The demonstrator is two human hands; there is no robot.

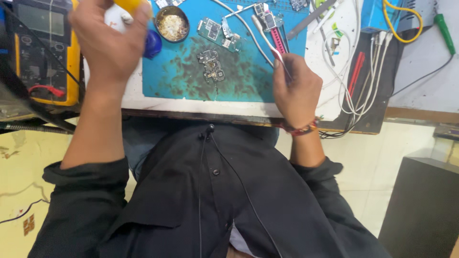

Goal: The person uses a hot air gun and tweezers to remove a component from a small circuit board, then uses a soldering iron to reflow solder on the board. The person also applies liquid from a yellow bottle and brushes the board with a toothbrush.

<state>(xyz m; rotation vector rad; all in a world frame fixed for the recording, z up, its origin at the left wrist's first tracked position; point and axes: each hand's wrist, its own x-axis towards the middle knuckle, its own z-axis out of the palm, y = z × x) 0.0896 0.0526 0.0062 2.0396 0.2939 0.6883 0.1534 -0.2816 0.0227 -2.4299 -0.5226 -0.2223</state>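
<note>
Circuit board [211, 64]: small bare board, lies flat on the stained middle of the blue work mat [172, 79]; well apart from both hands, roughly between them and a little beyond.
Right hand [296, 88]: fist curled shut around thin tweezers [270, 43], back of hand up, knuckles toward the mat. Wrist bent down over the table edge, forearm rising from the lap. Beaded wristband [302, 129] just behind the hand.
Tweezers: slim pale shaft runs up and away from the fist, slanting toward the left hand's side; tip ends among parts at the far side of the mat.
Left hand [110, 40]: raised, closed around a yellow handle [130, 5]; only the handle's lower end shows at the frame top, tool kind cannot be told. Forearm bare, dark sleeve pushed back to the elbow.
Near left hand: blue cap-shaped item [153, 44] just beside the fingers; round tin [172, 24] with crumbly brass-coloured fill a little past it. Yellow multimeter [45, 50] on the outer side of the wrist.
Near right hand: more phone boards [213, 29] beyond the knuckles; white cables [356, 91] bundled on the outer side, red tool [356, 71] among them.
</note>
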